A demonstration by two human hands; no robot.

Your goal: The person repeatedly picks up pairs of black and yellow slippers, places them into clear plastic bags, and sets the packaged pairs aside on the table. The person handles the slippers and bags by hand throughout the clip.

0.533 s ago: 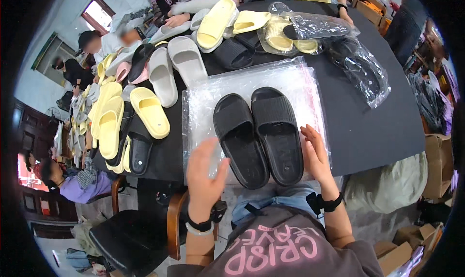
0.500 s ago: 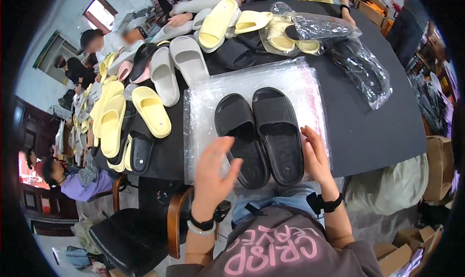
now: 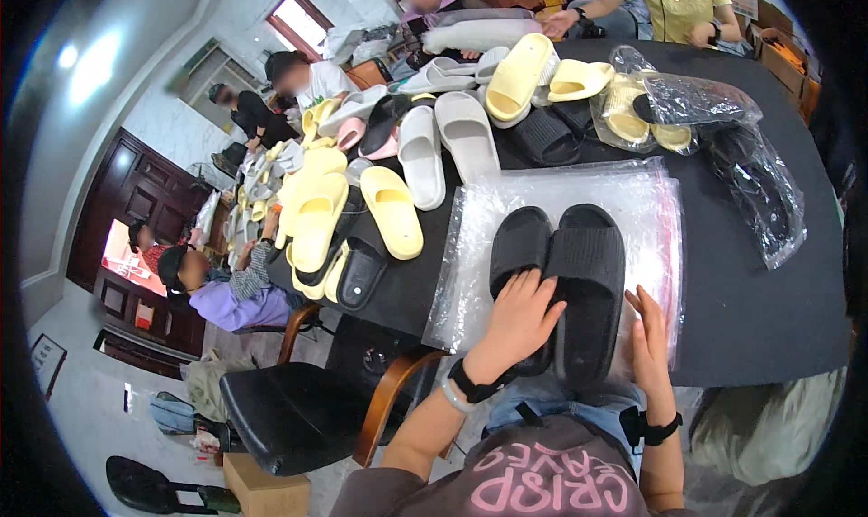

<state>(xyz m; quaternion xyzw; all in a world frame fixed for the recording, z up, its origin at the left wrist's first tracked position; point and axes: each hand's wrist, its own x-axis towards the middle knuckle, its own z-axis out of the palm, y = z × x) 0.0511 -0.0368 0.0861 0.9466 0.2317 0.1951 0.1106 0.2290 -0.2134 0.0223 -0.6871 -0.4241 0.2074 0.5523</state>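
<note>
Big dark counter (image 3: 750, 300), round at the end, in a busy room with white walls, a dark wooden door (image 3: 136, 200) and a window (image 3: 294, 19) far back. Two black slippers (image 3: 561, 273) side by side on a clear plastic bag (image 3: 651, 209), close to the near edge. Left hand (image 3: 520, 322) flat on the heel of the left slipper, fingers (image 3: 533, 291) spread wide, gripping nothing. Right hand (image 3: 649, 341) beside the right slipper's heel, open too, touching the bag. Yellow slippers (image 3: 393, 211), white slippers (image 3: 443, 142) and more bagged pairs (image 3: 687, 110) piled farther back. Brown chair (image 3: 307, 408) just left, below the counter. Other people sitting around the far and left sides.
</note>
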